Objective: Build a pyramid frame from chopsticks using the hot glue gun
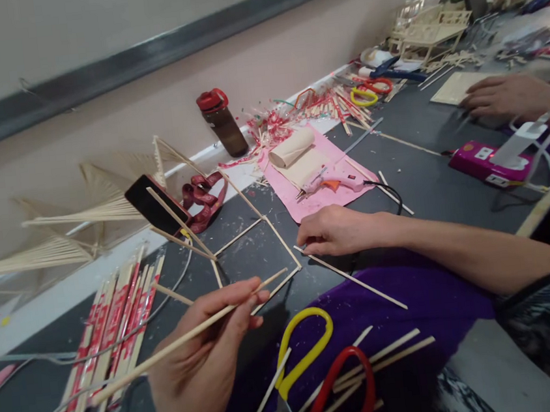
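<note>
My left hand (202, 358) pinches a wooden chopstick (185, 338), its thin tip pointing toward the middle of the table. Just beyond that tip lies a frame of joined chopsticks (282, 241), with some sticks standing up from its left side. My right hand (331, 231) rests on the table right of the frame, fingers curled at the end of another chopstick (361, 280). Behind this hand a pink hot glue gun (336, 181) lies on a pink sheet (284, 195). Scissors with yellow and red handles (304, 353) and several loose chopsticks (398, 352) lie close to me on purple cloth.
Wrapped chopsticks (115, 321) lie at left, crossed by a white cable. A phone (157, 205) leans near a dark red strap (206, 203). A bottle (222, 123) stands by the wall. At right are a purple power strip (489, 162) and another person's hand (509, 99).
</note>
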A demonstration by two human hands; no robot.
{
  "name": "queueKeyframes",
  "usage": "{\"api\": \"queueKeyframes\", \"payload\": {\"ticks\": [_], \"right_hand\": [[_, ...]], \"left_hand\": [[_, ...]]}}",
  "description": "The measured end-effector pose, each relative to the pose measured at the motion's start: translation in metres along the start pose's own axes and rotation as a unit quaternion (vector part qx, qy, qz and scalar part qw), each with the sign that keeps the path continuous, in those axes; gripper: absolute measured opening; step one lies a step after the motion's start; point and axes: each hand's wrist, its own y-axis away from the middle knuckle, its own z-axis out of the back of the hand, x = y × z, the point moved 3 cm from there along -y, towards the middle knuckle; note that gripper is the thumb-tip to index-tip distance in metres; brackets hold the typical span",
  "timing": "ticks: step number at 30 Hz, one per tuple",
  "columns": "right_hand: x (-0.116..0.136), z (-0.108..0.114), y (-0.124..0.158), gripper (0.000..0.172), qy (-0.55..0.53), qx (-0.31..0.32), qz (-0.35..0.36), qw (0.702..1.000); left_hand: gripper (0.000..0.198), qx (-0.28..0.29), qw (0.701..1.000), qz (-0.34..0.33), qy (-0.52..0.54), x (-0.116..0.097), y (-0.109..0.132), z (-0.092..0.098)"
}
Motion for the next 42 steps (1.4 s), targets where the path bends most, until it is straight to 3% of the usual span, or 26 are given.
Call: {"api": "queueKeyframes", "payload": {"ticks": [9, 24, 42], "right_hand": [[0.000, -0.014, -0.002, 0.017, 0.040, -0.013, 0.025, 0.999], [-0.004, -0.027, -0.004, 0.018, 0.070, -0.037, 0.080, 0.994], [-0.001, -0.028, -0.003, 0.020, 0.086, -0.028, 0.088, 0.992]], "left_hand": [[0.017, 0.066, 0.997, 0.005, -0.029, 0.024, -0.014, -0.019], [0.015, 0.049, 0.998, 0.024, -0.011, 0.027, -0.022, -0.028], [0.013, 0.060, 0.998, 0.024, 0.006, 0.027, -0.025, -0.034]]}}
